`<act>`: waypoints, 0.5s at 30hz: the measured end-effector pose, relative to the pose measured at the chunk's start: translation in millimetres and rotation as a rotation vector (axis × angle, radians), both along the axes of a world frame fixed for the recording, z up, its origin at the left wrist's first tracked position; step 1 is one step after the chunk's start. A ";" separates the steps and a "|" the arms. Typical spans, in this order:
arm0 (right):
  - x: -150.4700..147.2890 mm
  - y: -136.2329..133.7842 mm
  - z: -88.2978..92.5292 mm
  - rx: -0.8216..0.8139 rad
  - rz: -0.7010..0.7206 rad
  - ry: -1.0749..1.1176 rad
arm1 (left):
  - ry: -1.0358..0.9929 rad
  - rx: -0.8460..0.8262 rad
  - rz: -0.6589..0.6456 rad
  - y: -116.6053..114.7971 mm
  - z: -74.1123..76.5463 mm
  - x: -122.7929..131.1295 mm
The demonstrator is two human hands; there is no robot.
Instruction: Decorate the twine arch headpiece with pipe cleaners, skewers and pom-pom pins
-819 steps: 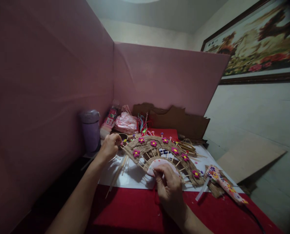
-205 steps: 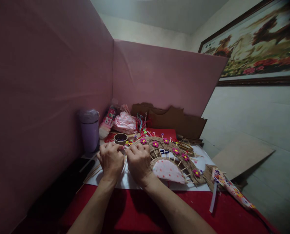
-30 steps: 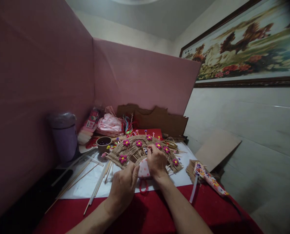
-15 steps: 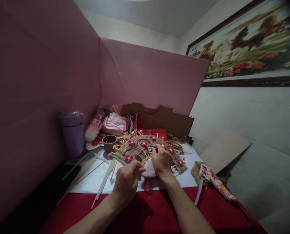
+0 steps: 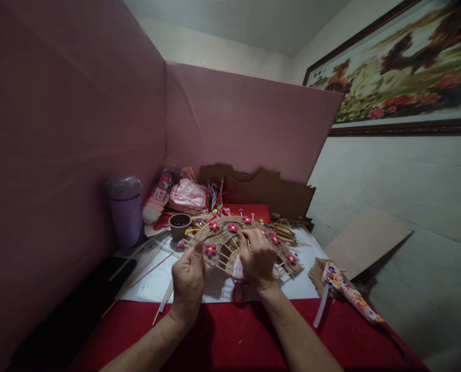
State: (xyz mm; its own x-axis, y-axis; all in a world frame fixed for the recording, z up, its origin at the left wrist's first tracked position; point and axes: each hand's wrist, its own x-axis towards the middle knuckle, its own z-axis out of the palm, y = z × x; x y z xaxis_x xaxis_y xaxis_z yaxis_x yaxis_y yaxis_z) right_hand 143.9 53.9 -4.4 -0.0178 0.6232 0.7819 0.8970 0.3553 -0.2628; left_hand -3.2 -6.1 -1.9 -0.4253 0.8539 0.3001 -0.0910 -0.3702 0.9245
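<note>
A fan-shaped craft piece [image 5: 230, 240] woven from tan twine over thin sticks, dotted with pink flowers, lies on white paper [image 5: 149, 281]. My right hand [image 5: 257, 256] rests on its middle with fingers curled, pinching at the weave near a flower; what it pinches is too small to name. It covers most of a pink spotted fabric piece [image 5: 238, 271] with a red loop. My left hand [image 5: 187, 281] is at the fan's left edge, fingers together, thumb up against the sticks.
A purple lidded cup [image 5: 125, 209] and a small brown bowl [image 5: 179, 225] stand at the left. Loose sticks [image 5: 145, 266] lie on the paper. Cardboard pieces [image 5: 269, 191], a pink bag [image 5: 187, 195] and a second patterned fan [image 5: 347, 292] surround the work. Pink partition walls enclose the red table [image 5: 230, 341].
My left hand has shifted left from the fabric piece to the fan's left edge. My right hand stays on the fan's middle. The camera view has drifted slightly.
</note>
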 end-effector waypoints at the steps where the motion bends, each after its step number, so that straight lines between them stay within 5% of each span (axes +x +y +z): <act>1: -0.3 -0.8 0.0 -0.008 0.022 0.002 | -0.048 -0.019 -0.018 -4.1 -1.5 -0.3; 9: -20.9 -13.9 18.8 -0.026 0.336 0.058 | -0.278 -0.229 0.150 -21.6 -20.3 -15.3; 15: -52.8 -21.3 36.2 -0.141 0.518 0.007 | -0.382 -0.273 0.026 -2.4 -22.4 -18.1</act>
